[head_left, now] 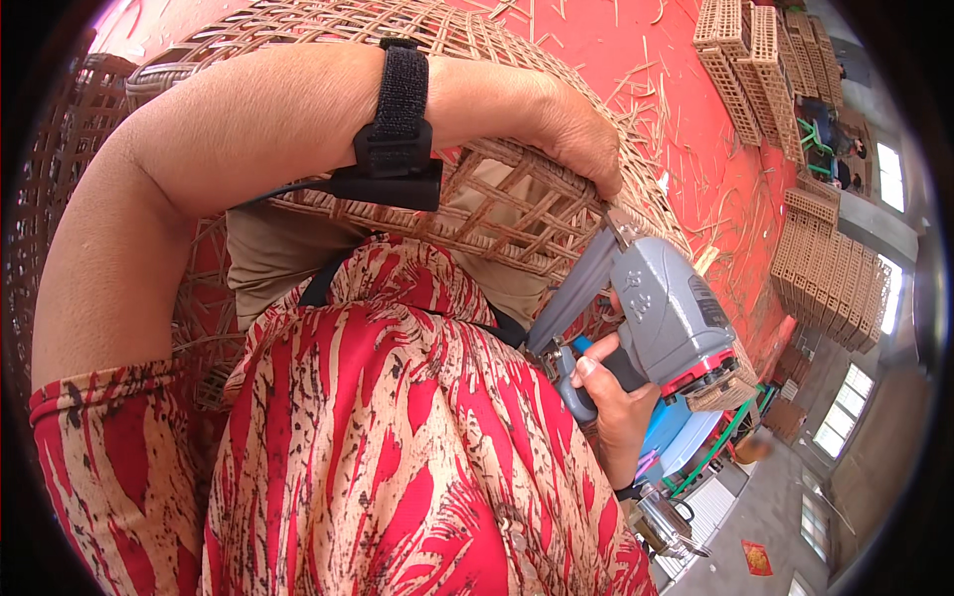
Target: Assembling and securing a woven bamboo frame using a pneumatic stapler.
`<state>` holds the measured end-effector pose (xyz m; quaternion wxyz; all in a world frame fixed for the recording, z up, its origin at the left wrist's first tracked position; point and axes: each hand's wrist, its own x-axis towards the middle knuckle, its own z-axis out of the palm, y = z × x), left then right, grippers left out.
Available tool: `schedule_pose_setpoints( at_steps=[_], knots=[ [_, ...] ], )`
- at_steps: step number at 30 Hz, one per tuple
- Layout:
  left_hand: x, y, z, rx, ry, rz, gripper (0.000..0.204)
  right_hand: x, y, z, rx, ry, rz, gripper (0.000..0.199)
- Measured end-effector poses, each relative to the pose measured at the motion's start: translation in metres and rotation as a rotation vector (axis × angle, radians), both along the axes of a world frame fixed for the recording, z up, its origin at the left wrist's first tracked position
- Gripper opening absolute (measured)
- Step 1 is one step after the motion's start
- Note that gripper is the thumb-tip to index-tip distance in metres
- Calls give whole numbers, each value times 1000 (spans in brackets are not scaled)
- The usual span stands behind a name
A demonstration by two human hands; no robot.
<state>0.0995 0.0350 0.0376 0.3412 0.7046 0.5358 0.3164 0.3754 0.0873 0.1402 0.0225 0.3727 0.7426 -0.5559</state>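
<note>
A large woven rattan basket lies across my lap, its lattice side facing me. My left hand reaches over it and grips its rim on the right side; a black strap with a small black device sits on that forearm. My right hand holds the handle of a grey staple gun, whose long magazine and nose press against the basket's edge just under my left hand. My red patterned dress fills the lower middle.
The red floor is strewn with rattan scraps. Stacks of woven lattice panels stand at the upper right and more at the right. Another wicker piece sits at my left. A second tool hangs below.
</note>
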Motion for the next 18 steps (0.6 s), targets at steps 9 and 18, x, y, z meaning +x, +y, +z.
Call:
schedule_pose_setpoints(
  at_steps=[9, 18],
  knots=[
    [4, -2, 18, -375, -227, 201, 37, 2, 10, 5, 57, -78, 47, 10],
    [-1, -3, 7, -126, -35, 105, 38, -10, 12, 19, 109, -136, 92, 11]
  ],
)
